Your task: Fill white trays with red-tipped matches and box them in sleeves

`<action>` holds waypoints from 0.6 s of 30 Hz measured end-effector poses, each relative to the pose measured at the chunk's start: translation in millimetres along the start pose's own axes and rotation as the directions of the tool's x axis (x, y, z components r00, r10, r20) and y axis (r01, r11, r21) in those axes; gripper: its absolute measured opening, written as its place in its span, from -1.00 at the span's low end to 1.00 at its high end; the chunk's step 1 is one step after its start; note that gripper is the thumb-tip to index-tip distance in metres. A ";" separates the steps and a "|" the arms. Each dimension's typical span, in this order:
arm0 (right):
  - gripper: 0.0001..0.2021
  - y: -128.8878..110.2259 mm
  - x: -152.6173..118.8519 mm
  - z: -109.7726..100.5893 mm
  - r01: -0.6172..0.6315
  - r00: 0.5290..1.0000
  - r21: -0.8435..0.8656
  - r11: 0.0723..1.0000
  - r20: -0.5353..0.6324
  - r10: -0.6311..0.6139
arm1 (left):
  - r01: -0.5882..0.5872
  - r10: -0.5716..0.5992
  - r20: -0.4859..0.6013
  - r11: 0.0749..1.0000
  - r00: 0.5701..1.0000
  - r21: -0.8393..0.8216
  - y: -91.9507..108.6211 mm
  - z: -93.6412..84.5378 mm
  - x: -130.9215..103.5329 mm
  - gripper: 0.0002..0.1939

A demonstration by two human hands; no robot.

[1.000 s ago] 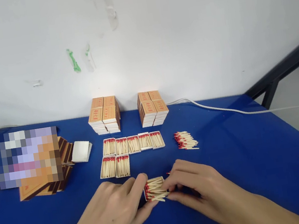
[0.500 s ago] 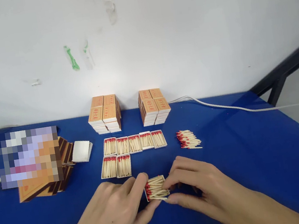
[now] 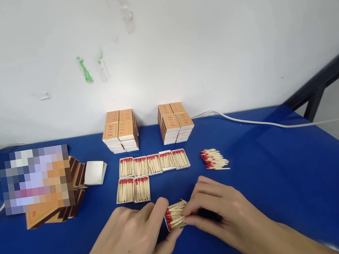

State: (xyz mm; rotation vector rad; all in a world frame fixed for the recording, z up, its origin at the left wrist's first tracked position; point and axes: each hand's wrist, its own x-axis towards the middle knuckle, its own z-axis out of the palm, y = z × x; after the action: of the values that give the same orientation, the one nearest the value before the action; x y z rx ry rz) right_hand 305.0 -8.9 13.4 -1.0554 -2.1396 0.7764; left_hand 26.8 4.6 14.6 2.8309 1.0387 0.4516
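My left hand [image 3: 137,233] grips a small white matchbox tray [image 3: 167,226] from its left side, thumb at the near edge and index finger at the far corner. Red-headed matches [image 3: 175,216] fill the tray, heads to the left and some lying askew. At the tray's right end, my right hand [image 3: 221,208] has thumb and fingertips closed on the plain stick ends; the exact matches pinched are hidden. Farther off stand filled trays [image 3: 154,164], five in one row and two in a nearer row. A loose pile of matches [image 3: 215,159] lies to the right.
Two stacks of orange matchboxes, the left stack [image 3: 119,130] and the right stack [image 3: 175,122], stand against the white wall [image 3: 209,53]. At left are more box sleeves [image 3: 42,214], partly blurred, and white trays [image 3: 94,172]. A white cable [image 3: 261,124] crosses the blue table [image 3: 274,170].
My right thumb has moved up and left, closing with the fingers on the stick ends. A stick that jutted out at the near edge now lies more within the tray.
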 end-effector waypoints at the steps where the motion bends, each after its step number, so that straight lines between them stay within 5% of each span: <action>1: -0.87 0.3 0.5 0.1 0.016 1.000 0.003 1.000 -0.004 -0.016 | -0.001 0.001 -0.001 1.000 1.000 0.001 -0.1 0.1 -0.3 -0.85; 12: -0.87 0.9 1.6 3.2 0.038 0.998 -0.016 0.999 -0.048 -0.039 | 0.021 -0.021 0.029 1.000 0.999 -0.005 1.6 -2.9 -0.1 -0.68; 18: -0.87 0.2 1.1 -8.9 0.027 0.994 -0.072 0.997 -0.101 -0.034 | 0.022 -0.022 0.014 1.000 1.000 0.004 -0.7 -3.2 -0.4 -0.78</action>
State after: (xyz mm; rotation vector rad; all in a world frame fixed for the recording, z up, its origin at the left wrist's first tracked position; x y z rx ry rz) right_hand 311.2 -5.8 19.3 -1.0724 -2.1044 0.6233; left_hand 25.1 4.9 17.4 2.8187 1.0681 0.4276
